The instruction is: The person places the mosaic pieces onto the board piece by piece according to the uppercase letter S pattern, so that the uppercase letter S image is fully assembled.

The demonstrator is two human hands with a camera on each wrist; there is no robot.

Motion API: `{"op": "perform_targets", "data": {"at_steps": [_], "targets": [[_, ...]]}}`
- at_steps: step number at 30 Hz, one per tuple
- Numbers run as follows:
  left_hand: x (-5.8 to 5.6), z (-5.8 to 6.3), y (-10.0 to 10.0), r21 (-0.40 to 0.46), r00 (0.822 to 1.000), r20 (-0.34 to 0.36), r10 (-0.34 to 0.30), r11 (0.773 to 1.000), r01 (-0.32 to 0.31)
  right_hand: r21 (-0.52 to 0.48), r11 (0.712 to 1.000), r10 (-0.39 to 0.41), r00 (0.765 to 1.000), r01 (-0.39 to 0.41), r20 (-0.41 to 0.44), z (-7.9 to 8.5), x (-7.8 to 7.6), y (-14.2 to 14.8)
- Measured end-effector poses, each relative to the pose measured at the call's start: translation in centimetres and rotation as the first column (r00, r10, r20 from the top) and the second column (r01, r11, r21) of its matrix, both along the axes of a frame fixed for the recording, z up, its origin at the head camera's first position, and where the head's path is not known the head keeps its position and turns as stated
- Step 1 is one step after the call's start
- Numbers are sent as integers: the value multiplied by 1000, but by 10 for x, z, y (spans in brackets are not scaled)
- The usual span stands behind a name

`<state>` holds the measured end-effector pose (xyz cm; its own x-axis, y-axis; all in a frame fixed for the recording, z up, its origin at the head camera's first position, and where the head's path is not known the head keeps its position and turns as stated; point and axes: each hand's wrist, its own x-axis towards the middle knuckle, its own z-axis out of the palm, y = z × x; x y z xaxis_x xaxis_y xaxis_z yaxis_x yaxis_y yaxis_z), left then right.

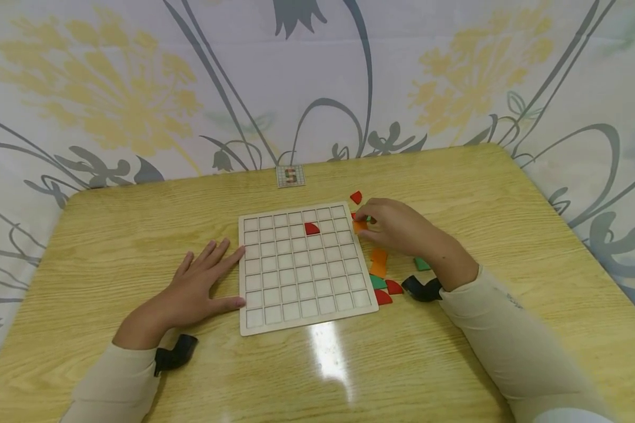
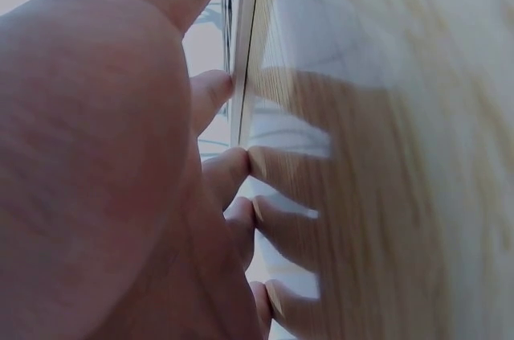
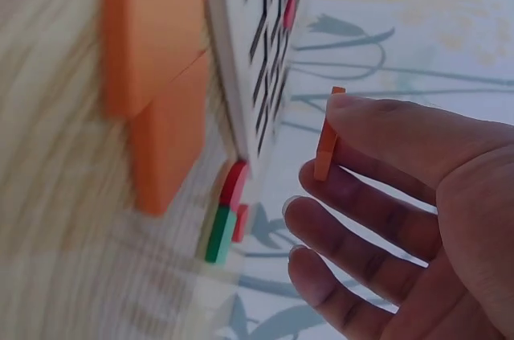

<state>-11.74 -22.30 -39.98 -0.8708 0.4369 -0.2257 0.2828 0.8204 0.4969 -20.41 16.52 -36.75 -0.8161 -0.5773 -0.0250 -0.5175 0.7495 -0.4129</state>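
A square wooden grid board (image 1: 308, 267) lies on the table, with one red quarter-round tile (image 1: 311, 228) in a cell of its upper part. Fingers spread, my left hand (image 1: 193, 294) rests on the table, thumb and index fingertip at the board's left edge. My right hand (image 1: 404, 229) is beyond the upper right edge. Between thumb and index finger it pinches a thin orange tile (image 3: 328, 135), seen edge-on in the right wrist view; its other fingers are loosely bent. Under that hand, partly hidden, lie a green tile (image 3: 218, 235) and a red tile (image 3: 234, 184).
Along the board's right side lie orange tiles (image 1: 378, 262), a green tile (image 1: 378, 282) and red tiles (image 1: 383, 297). Another green tile (image 1: 421, 264) is by the right wrist. A red tile (image 1: 356, 197) and a small pattern card (image 1: 291, 175) lie farther back, before a flowered cloth (image 1: 317, 76).
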Motion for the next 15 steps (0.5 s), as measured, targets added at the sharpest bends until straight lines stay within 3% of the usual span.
{"op": "perform_targets", "data": {"at_steps": [15], "targets": [[2, 3, 2, 2, 1000, -14, 3, 1000, -3, -20, 998, 64, 997, -65, -30, 11, -10, -47]]}}
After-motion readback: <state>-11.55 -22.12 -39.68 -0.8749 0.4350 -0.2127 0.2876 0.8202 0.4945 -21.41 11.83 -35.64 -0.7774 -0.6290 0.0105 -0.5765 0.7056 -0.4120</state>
